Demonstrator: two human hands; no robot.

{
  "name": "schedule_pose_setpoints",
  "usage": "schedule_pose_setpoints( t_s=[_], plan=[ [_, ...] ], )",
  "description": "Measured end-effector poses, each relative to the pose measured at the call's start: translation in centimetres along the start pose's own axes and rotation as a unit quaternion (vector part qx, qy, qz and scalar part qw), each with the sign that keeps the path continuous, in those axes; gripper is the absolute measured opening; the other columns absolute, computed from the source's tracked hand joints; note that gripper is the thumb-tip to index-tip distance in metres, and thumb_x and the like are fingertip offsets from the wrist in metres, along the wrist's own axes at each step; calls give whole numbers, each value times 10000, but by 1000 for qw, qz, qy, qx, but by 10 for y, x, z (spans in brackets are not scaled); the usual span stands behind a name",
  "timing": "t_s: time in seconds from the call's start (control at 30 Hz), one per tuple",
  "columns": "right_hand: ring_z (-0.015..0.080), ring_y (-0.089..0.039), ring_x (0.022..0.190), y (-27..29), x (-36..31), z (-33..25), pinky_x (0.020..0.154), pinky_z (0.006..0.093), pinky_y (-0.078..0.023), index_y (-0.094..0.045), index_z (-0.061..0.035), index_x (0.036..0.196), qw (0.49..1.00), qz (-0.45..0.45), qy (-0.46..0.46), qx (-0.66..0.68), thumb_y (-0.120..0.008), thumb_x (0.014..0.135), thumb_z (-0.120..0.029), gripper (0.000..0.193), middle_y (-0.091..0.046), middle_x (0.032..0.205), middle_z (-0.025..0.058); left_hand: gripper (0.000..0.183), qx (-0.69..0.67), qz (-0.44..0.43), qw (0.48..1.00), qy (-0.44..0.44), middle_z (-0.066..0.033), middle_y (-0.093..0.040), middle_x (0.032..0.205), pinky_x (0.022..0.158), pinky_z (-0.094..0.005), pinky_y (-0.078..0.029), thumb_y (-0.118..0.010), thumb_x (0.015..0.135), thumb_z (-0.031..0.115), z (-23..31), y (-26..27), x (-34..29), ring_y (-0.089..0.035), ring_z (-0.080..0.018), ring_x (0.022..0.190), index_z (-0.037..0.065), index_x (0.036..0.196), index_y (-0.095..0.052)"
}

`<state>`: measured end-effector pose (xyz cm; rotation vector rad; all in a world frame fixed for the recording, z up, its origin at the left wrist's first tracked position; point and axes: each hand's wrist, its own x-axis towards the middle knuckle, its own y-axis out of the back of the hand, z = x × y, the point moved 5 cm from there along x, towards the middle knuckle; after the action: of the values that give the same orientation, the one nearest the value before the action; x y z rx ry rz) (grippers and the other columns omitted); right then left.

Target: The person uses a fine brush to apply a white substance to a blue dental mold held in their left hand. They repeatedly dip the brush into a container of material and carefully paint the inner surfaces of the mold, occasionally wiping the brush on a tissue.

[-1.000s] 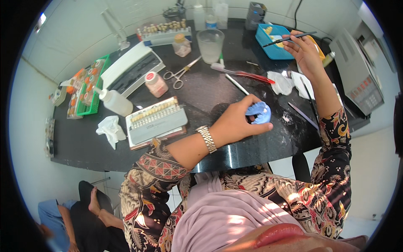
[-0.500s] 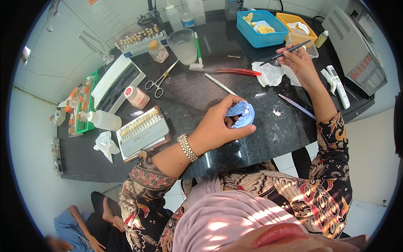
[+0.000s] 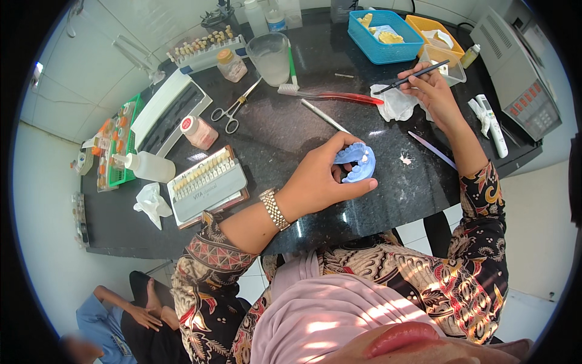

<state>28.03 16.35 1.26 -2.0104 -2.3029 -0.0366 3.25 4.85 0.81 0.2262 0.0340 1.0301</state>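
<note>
My left hand (image 3: 318, 179) is wrapped round a blue dental cast (image 3: 365, 161), a horseshoe-shaped row of teeth with a small white patch on one tooth. The cast is held above the near part of the black worktop. Further right, my right hand (image 3: 431, 97) grips a slim dark brush (image 3: 418, 74) between thumb and fingers. Its dark tip points left and reaches over a crumpled white tissue (image 3: 397, 106); whether it touches the tissue I cannot tell. A pale thin stick (image 3: 431, 150) lies below my right hand, beside a small whitish smear (image 3: 405, 158) on the worktop.
Left of the cast lie a tooth shade guide (image 3: 206, 188), scissor-like forceps (image 3: 229, 115) and a pink powder bottle (image 3: 199, 132). Behind are a cloudy cup (image 3: 271, 60), a red-handled toothbrush (image 3: 333, 96) and a blue basket (image 3: 379, 53). A grey machine (image 3: 515, 79) stands right. Someone sits lower left (image 3: 106, 321).
The view has shifted slightly, so the worktop things appear a little further right. Both hands keep their holds, and the brush tip stays over the tissue. The seated person's hand has moved.
</note>
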Motion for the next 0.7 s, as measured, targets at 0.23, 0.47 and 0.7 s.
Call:
schedule_pose_setpoints(
  t_s=[0.23,0.47,0.7],
  plan=[
    [196,-603,885,4,2,-2,831,318,-493,-437,-34,1031,999,26,34,34,-538,902,-62,166,-596,1042,176,579,15,-5,1000,3,-49,-594,855,568,-232,-424,-769,685,385,1,1,1,-502,-88,630,48,1081,-513],
    [216,-617,897,6,6,8,826,321,-512,-432,-23,1030,998,28,30,48,-545,908,-79,175,-592,1043,185,573,20,-8,1000,0,-55,-599,855,568,-232,-426,-765,689,386,1,1,1,-509,-91,632,50,1078,-514],
    [222,-620,899,3,4,6,833,316,-516,-428,-16,1027,999,32,24,26,-535,913,-77,168,-590,1046,185,530,29,-38,998,27,-54,-571,995,687,-232,-473,-767,720,248,5,1,0,-557,-94,850,61,1142,-505]
  ],
)
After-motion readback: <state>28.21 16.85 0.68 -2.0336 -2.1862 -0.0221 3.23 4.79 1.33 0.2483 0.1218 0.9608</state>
